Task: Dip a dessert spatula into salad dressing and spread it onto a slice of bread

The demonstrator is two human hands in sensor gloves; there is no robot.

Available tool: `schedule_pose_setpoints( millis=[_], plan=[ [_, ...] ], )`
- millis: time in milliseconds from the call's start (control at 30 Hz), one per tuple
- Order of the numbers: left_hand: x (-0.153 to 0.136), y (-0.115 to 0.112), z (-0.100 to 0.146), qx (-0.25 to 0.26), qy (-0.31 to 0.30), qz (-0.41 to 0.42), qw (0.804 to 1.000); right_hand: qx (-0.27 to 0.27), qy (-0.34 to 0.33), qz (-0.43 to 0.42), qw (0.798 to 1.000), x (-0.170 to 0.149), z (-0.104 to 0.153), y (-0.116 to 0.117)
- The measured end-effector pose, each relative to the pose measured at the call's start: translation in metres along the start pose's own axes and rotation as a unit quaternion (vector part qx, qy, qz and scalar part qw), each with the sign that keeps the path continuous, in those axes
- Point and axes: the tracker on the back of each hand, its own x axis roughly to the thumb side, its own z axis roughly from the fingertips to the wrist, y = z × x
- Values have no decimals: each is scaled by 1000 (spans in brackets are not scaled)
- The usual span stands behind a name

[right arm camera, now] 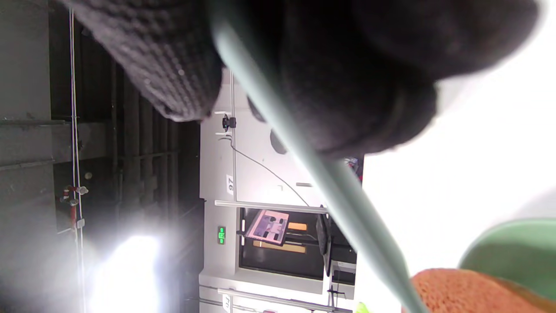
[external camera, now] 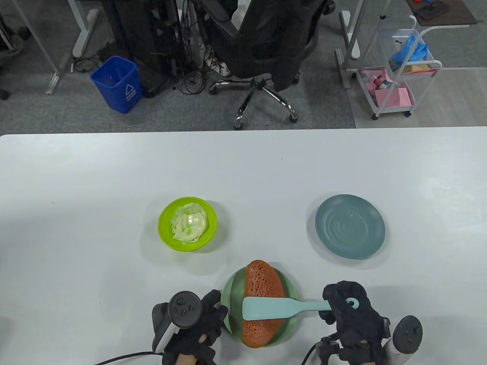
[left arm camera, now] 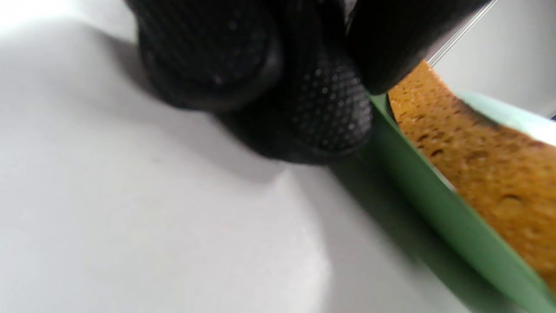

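Currently, a pale-teal plastic dessert spatula (external camera: 279, 308) is being pinched by the right hand (external camera: 352, 313), blade across the porous orange-brown bread slice (external camera: 262, 283); the green plate (external camera: 228, 300) is being steadied at its rim by left hand (external camera: 198, 319) fingertips (left arm camera: 330, 113), presumably against sliding.

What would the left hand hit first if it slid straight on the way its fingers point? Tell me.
The left hand points up and right, fingertips already at the rim of the green plate. It would likely meet that rim first, then the bread.
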Motion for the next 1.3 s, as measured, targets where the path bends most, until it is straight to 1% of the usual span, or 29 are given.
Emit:
schedule_pose_setpoints(
  millis=[267, 400, 533, 800, 1033, 1300],
  plan=[
    [0, 0, 0, 0, 0, 0, 1000, -27, -6, 19, 999, 8, 1, -6],
    [0, 0, 0, 0, 0, 0, 1000, -38, 1, 8, 999, 9, -3, -16],
    [0, 0, 0, 0, 0, 0, 1000, -61, 10, 8, 998, 8, -8, -29],
    [0, 0, 0, 0, 0, 0, 1000, -94, 12, 13, 995, 13, -9, -48],
    [0, 0, 0, 0, 0, 0, 1000, -95, 10, 14, 995, 13, -10, -49],
    [0, 0, 0, 0, 0, 0, 1000, -94, 5, -23, 995, 7, -10, -44]
  ],
)
